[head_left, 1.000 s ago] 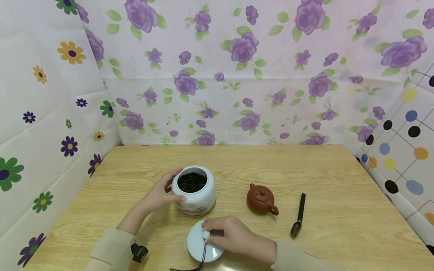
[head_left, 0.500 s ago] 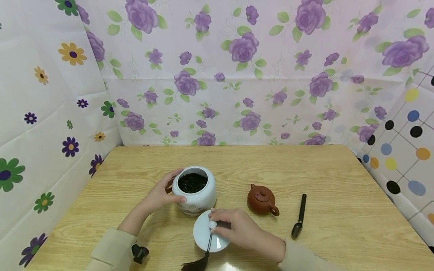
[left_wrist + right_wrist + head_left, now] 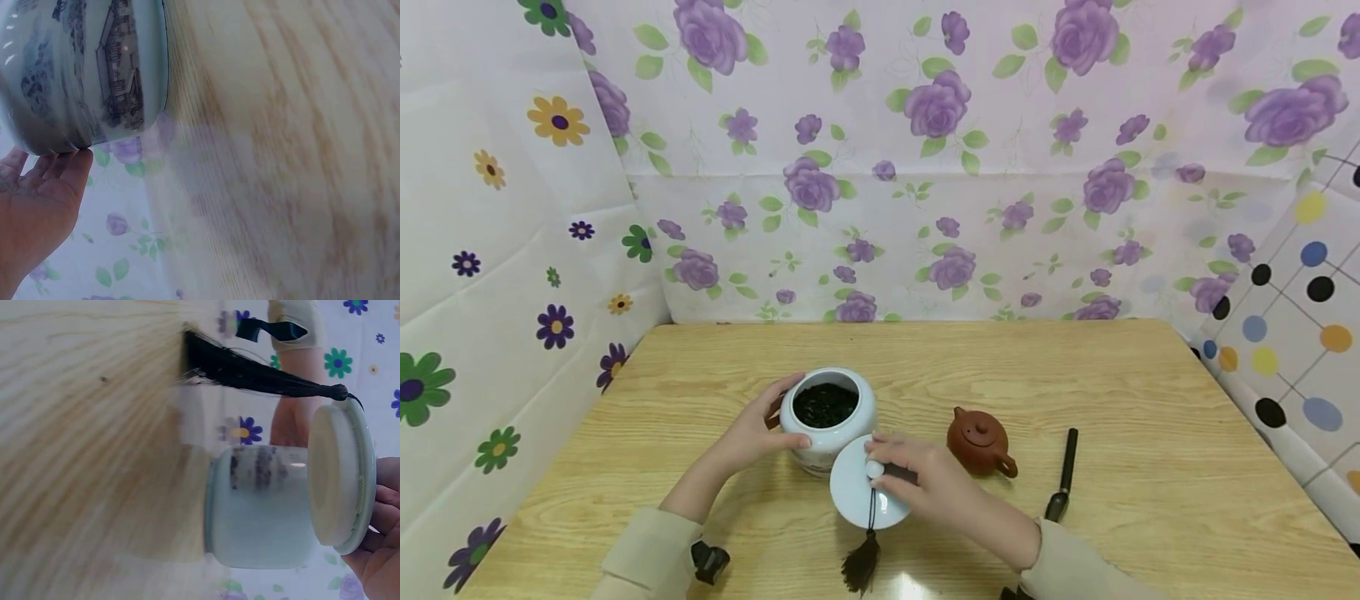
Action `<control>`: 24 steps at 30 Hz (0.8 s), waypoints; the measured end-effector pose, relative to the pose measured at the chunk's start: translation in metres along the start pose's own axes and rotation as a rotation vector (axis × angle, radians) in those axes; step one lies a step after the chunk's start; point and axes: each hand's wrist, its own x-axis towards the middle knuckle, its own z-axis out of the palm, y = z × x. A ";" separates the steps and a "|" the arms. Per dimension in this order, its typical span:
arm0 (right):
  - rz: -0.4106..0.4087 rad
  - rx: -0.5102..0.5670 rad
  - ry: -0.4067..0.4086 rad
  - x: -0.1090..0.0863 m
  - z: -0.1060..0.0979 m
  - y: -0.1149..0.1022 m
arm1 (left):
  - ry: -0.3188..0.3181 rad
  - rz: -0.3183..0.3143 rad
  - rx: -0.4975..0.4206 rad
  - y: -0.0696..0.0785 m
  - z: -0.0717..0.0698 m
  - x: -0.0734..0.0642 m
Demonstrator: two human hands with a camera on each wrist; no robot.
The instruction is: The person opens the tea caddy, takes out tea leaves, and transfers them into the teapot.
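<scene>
A white porcelain tea jar (image 3: pixel 829 457) with dark tea leaves (image 3: pixel 825 405) inside stands on the table. My left hand (image 3: pixel 747 431) holds it from the left, thumb at the front and fingers behind; the left wrist view shows the fingers on the jar's painted side (image 3: pixel 81 69). Between thumb and fingers my right hand (image 3: pixel 928 483) pinches the knob of the white lid (image 3: pixel 855 497). That lid is raised off the table at the jar's front right, overlapping the jar's lower side in the head view. A black tassel (image 3: pixel 861 562) hangs from it, its tip near the tabletop in the right wrist view.
A brown clay teapot (image 3: pixel 979 443) stands right of the jar. Further right lies a dark-handled tea scoop (image 3: pixel 1067 467), its bowl partly hidden by the right sleeve (image 3: pixel 1067 560). Flower-patterned cloth (image 3: pixel 880 242) hangs behind the wooden table (image 3: pixel 1037 358).
My right hand has lifted the lid from the table and carried it forward towards the jar; the tassel now hangs down. My left hand and the jar stay where they were.
</scene>
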 end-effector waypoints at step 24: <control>0.004 -0.016 -0.024 0.035 -0.020 -0.004 | -0.040 0.000 0.005 0.000 -0.003 -0.002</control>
